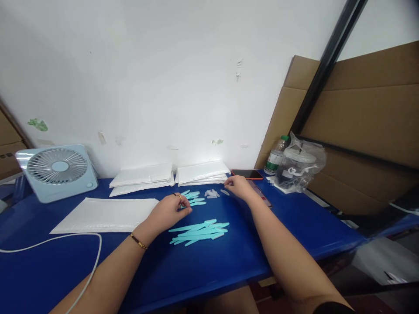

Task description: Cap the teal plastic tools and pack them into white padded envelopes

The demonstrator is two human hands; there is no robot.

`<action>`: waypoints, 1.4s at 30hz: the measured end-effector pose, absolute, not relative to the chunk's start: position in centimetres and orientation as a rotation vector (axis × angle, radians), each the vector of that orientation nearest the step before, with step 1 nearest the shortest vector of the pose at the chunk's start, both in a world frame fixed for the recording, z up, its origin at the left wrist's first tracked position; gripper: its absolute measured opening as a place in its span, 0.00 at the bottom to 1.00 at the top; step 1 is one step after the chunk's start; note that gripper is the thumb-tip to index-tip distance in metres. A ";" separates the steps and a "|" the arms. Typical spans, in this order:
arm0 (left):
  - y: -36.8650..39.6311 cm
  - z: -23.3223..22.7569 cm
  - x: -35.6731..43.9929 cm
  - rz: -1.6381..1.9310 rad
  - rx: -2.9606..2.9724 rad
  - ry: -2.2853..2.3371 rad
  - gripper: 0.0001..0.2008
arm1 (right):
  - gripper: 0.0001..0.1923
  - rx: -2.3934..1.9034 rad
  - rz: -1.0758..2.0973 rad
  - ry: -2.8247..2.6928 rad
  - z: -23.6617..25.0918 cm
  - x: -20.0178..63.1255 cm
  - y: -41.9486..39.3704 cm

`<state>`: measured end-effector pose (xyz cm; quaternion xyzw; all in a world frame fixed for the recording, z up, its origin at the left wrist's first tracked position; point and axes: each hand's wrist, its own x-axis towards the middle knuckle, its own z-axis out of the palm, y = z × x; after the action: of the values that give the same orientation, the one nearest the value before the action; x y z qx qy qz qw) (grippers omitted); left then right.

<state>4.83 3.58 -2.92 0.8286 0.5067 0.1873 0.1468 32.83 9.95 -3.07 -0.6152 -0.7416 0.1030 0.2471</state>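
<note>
My left hand (pixel 170 211) rests on the blue table (pixel 229 261) with its fingers curled over a small cluster of teal plastic sticks (pixel 194 198). My right hand (pixel 238 186) reaches further back, its fingertips at a small clear plastic piece (pixel 224 192); whether it pinches the piece I cannot tell. Several more clear pieces (pixel 212 193) lie just left of that hand. A larger pile of long teal sticks (pixel 199 232) lies nearer to me, between my forearms.
White padded envelopes lie in stacks by the wall (pixel 142 178) (pixel 201 172), and one lies flat at the left (pixel 106 215). A light-blue fan (pixel 56 171), a white cable (pixel 65 237), a phone (pixel 247 174), a water bottle (pixel 275 156) and a bagged cup (pixel 299 163) also stand here. Cardboard (pixel 360 113) leans at the right.
</note>
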 end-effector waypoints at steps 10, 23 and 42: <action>2.3 -2.9 6.0 0.269 2.269 1.300 0.10 | 0.03 -1.750 0.315 -2.116 -4.2 32.4 10.3; 3.3 -2.8 4.7 0.578 2.144 1.469 0.13 | 0.20 -1.027 1.298 -1.846 -1.7 31.0 8.2; 4.0 -3.0 4.5 0.714 2.070 1.425 0.13 | 0.20 -0.949 1.343 -1.509 -3.1 27.6 7.8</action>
<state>4.53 4.02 -3.02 0.7648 0.5264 0.2640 0.2614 27.64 7.77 -3.10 -0.3821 -0.6075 0.5404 0.4391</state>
